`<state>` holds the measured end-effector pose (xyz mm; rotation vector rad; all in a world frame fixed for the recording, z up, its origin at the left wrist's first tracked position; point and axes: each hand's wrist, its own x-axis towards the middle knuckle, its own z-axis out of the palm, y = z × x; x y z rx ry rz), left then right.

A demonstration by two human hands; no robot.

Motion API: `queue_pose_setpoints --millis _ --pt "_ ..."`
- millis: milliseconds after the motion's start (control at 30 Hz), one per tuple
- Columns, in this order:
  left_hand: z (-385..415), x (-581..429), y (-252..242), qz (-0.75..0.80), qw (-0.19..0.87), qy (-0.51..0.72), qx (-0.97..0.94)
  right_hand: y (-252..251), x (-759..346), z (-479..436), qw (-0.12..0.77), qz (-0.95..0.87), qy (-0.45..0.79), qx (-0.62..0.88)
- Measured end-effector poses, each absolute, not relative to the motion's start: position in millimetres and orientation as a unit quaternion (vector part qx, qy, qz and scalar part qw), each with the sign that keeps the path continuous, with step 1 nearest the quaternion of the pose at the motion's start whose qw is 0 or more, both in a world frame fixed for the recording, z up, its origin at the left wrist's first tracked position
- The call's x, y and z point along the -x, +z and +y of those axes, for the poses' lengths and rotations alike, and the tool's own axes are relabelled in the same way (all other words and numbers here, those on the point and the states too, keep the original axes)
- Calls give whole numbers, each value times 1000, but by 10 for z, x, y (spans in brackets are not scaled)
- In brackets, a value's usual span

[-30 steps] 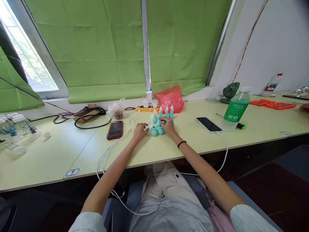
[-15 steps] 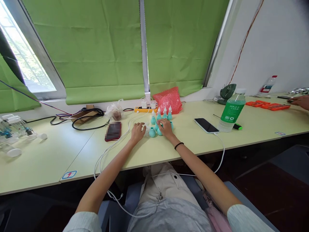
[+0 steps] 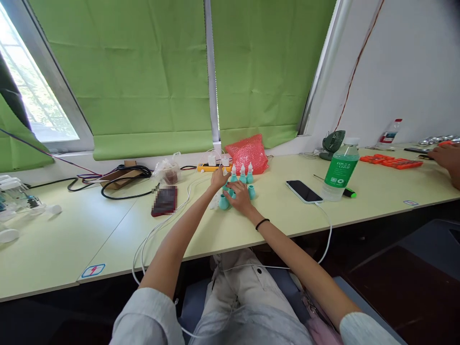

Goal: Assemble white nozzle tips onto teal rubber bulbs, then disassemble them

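Observation:
A cluster of teal squeeze bulbs (image 3: 223, 202) stands on the table before me, partly covered by my hands. Several in the back row carry white pointed nozzles (image 3: 250, 168); the front ones have open necks. My left hand (image 3: 218, 178) is at the cluster's back left corner, fingers bent together; whatever they pinch is too small to make out. Over the middle bulbs lies my right hand (image 3: 240, 197), its fingers curled around a teal bulb and close to the left fingertips. Small clear plastic pieces (image 3: 214, 202) lie just left of the front bulb.
Behind the bulbs are a red bubble-wrap bag (image 3: 247, 155) and a yellow power strip (image 3: 204, 168). White cables (image 3: 158, 225) run along the left, beside a dark red pouch (image 3: 165, 200). A phone (image 3: 304, 191) and a green-labelled bottle (image 3: 339, 170) stand right. Another person's hand (image 3: 447, 158) is far right.
My left hand has moved forward and right, from beside the clear pieces to the back left bulb. My right hand has shifted slightly, its fingers now nearer the left ones.

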<state>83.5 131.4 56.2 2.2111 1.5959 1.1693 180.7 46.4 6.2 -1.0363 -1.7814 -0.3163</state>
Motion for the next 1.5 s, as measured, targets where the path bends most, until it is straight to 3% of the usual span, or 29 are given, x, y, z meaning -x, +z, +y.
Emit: queue_pose_setpoints --millis 200,500,633,733,900,1100,1500 --pt "1436 -878 609 508 168 451 -714 68 -1799 472 518 -730 -133 425" --pt "1138 -542 930 423 197 689 -554 109 -1811 436 570 -693 -135 420" --pt "833 -300 980 375 235 739 -507 127 -1775 335 607 -683 -155 376" --pt "621 -180 820 353 305 716 -519 109 -1675 238 574 -728 -184 326" --pt "472 -153 439 354 436 643 -521 36 -1479 164 415 -836 -248 262" --pt "431 -202 291 350 533 569 -519 -38 -1431 146 302 -878 -247 277" --pt "427 -164 300 319 520 529 -590 -19 -1443 121 261 -888 -215 312"
